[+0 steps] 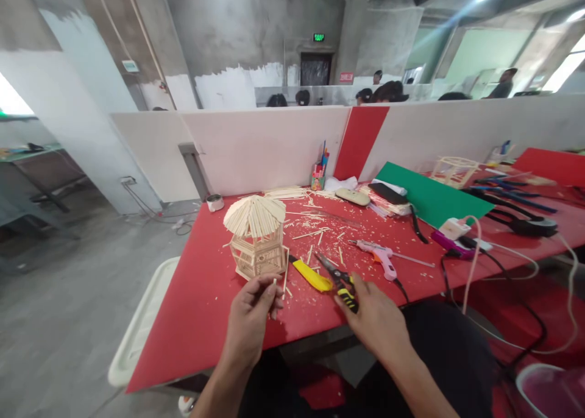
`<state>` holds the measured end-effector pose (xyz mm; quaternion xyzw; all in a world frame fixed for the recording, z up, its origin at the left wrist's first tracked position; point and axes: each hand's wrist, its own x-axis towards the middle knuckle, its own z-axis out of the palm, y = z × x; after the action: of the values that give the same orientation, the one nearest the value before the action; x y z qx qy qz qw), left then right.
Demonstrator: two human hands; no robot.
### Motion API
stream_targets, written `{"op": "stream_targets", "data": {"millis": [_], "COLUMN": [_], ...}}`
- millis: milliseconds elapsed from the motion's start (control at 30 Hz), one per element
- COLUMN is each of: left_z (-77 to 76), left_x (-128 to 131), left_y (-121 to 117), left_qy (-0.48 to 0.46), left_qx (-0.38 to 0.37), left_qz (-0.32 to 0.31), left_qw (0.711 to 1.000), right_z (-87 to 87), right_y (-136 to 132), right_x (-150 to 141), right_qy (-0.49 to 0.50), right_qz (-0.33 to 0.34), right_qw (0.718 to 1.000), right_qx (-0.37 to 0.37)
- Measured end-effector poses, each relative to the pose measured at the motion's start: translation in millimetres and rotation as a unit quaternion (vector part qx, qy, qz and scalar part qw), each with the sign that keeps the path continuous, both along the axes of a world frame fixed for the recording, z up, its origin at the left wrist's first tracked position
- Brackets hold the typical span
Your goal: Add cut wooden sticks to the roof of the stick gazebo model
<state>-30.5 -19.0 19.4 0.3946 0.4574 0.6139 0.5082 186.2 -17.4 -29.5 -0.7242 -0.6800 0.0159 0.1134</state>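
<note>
Pinched between thumb and fingers of my left hand [256, 305] is a short pale wooden stick [275, 282], its tip showing above the thumb. Just behind that hand stands a small pavilion model [255, 238] built of thin sticks, with a cone-like roof. My right hand [375, 314] is closed around the black and yellow handles of pliers [336, 273], whose jaws point up and left over the table. Beside the pliers lies a yellow-handled utility knife [312, 275]. A pink glue gun [378, 256] rests farther right.
Loose sticks and offcuts [311, 232] litter the red table [183, 320]. At the back stand a pen cup [319, 177] and a white roll [214, 202]. On the right are a green board [425, 192], a power strip [452, 245] and cables. People sit beyond the partition [265, 144].
</note>
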Motion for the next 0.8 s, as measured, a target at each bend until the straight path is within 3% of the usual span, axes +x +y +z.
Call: {"op": "stream_targets", "data": {"millis": [100,200,367,500,567,667,800], "left_z": [11.9,21.7,28.1,29.3,29.0,28.1,29.4], "left_x": [-4.5,-10.4,-22.4,-27.5,-26.5,-21.4,-14.9], "left_y": [-0.9,1.4,7.3,8.5,8.9,10.6,14.8], "left_qy": [-0.049,-0.101,-0.199,-0.212,-0.222,-0.240,-0.273], "left_qx": [0.035,0.050,0.003,0.005,0.000,-0.010,-0.037], "left_qz": [0.011,0.060,0.108,0.116,0.106,0.092,0.084], "left_qw": [0.998,0.992,0.974,0.970,0.969,0.966,0.958], "right_z": [-8.5,-12.0,-14.4,-14.1,-6.0,20.6,64.5], "right_y": [11.5,18.1,24.7,27.5,26.5,21.9,17.5], "right_x": [14.4,15.4,3.6,-1.1,-7.4,-30.4,-77.2], "right_qy": [-0.068,-0.104,-0.114,-0.102,-0.048,0.101,0.258], "right_qz": [-0.047,-0.050,-0.046,-0.015,0.024,0.100,0.230], "right_qw": [0.996,0.993,0.992,0.992,0.985,0.944,0.885], "right_qx": [-0.030,-0.021,-0.015,0.066,0.164,0.296,0.311]}}
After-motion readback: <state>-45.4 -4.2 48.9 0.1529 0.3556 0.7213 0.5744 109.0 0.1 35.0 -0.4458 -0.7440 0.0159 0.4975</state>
